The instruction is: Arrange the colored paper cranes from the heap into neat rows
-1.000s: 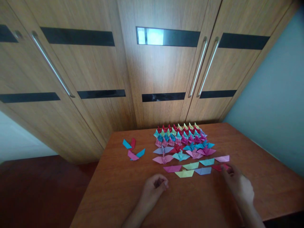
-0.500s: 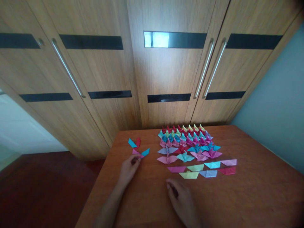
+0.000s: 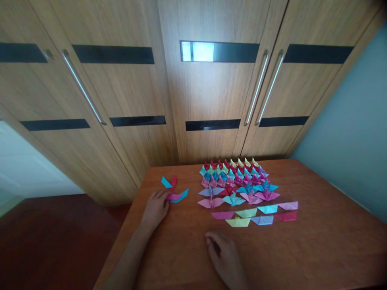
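Note:
My left hand (image 3: 155, 210) is at the left side of the table, its fingers bent and closed at the near end of a pink folded paper piece (image 3: 174, 197). That piece lies across a blue folded paper piece (image 3: 184, 195). Just beyond them are another blue folded piece (image 3: 166, 182) and a red one (image 3: 173, 181). My right hand (image 3: 223, 255) rests on the table with its fingers curled in to the thumb, and I see nothing in it. In front of it lie two rows of flat folded paper pieces, among them a yellow one (image 3: 238, 222) and a lavender one (image 3: 262, 220).
Paper cranes with spread wings, such as a pink crane (image 3: 211, 202), stand behind the flat pieces. Tight rows of folded cranes (image 3: 231, 173) fill the back of the wooden table (image 3: 169, 257). A wardrobe (image 3: 208, 92) with metal handles rises behind; a blue wall (image 3: 341, 133) is at right.
My left hand has drawn back a little to the left, uncovering more of the pink and blue pieces. My right hand keeps its curled pose. The whole view has shifted slightly.

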Demonstrator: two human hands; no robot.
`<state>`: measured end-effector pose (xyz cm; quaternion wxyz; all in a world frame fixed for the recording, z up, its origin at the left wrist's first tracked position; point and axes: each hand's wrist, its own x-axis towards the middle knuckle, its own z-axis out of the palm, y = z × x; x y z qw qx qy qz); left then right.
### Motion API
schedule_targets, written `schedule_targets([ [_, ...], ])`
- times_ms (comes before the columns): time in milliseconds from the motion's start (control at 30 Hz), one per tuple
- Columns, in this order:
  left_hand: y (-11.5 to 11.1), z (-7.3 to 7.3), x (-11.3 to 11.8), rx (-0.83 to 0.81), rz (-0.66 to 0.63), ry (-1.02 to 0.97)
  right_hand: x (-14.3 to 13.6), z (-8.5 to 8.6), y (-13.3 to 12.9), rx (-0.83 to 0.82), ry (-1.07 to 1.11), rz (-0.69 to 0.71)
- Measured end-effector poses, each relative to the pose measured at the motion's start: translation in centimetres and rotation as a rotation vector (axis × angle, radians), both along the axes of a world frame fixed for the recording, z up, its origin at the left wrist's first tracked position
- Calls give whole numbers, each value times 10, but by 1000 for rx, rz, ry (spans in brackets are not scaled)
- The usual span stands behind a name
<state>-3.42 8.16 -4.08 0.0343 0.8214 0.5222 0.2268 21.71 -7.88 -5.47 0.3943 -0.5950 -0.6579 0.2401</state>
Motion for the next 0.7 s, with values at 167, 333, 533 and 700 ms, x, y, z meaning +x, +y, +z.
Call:
schedule_targets([
  [167,-4,1,-4,-67,74,70,0,-1,1,-29,2,5],
  [333,-14,1,-7,-108,123,54,0,-2,1,-21,-5,17],
  [533,-20,-1,-10,-75,204,-87,0,0,2,-27,-5,21],
  [700,-20,-2,-13,-99,157,-209,0,4,2,-46,-16,28],
])
